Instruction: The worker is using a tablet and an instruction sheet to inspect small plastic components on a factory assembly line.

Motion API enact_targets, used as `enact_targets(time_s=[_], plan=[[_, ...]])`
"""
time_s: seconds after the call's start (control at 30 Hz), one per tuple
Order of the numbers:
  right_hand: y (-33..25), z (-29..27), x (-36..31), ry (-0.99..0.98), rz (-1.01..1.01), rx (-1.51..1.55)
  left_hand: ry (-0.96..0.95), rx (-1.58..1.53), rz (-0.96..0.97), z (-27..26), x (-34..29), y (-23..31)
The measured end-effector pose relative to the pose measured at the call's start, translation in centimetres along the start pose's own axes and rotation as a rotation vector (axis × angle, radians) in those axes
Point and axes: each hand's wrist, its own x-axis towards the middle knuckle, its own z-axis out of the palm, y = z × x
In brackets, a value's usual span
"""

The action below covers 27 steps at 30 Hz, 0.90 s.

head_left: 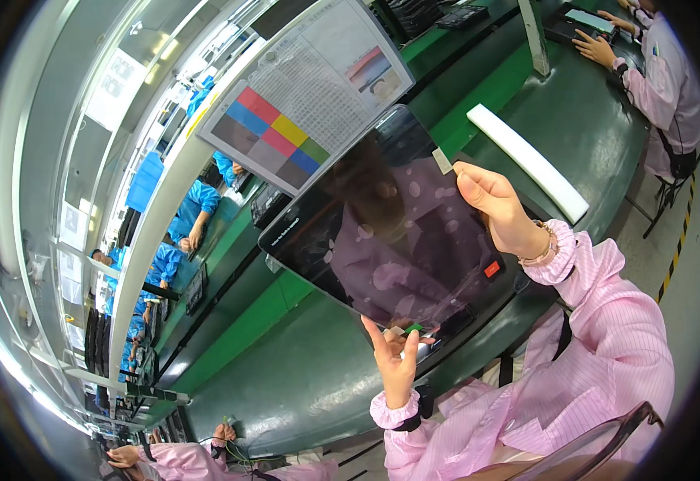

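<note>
A black glossy tablet-like screen is tilted up in front of me, with smudges and a reflection of a pink sleeve on its glass. My right hand grips its right edge, thumb on the front, just below a pale tape tab. At the lower edge my left hand holds the screen between thumb and fingers; part of the grip is hidden. Close to that hand sits a small green tab. A red label shows near the screen's right side.
Behind the screen stands a printed sheet with coloured blocks. A white foam strip lies on the green bench. A co-worker in pink works at the far right, another person's hand is at lower left, and people in blue work beyond.
</note>
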Motion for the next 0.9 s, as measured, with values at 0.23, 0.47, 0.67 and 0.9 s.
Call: enact_targets(time_s=[0.23,0.47,0.67,0.9], plan=[[-0.23,0.52,0.07,-0.07,-0.022,-0.013,-0.034,0.02,0.016,-0.44,-0.16,0.15],[-0.06,0.69,0.13,-0.059,0.017,0.041,-0.031,0.013,0.014,-0.35,-0.18,0.2],[0.08,0.77,0.23,-0.049,0.002,0.041,-0.038,0.026,0.031,-0.61,-0.25,-0.01],[0.23,0.79,0.1,-0.056,0.02,0.058,-0.01,0.02,0.031,-0.27,-0.24,0.25]])
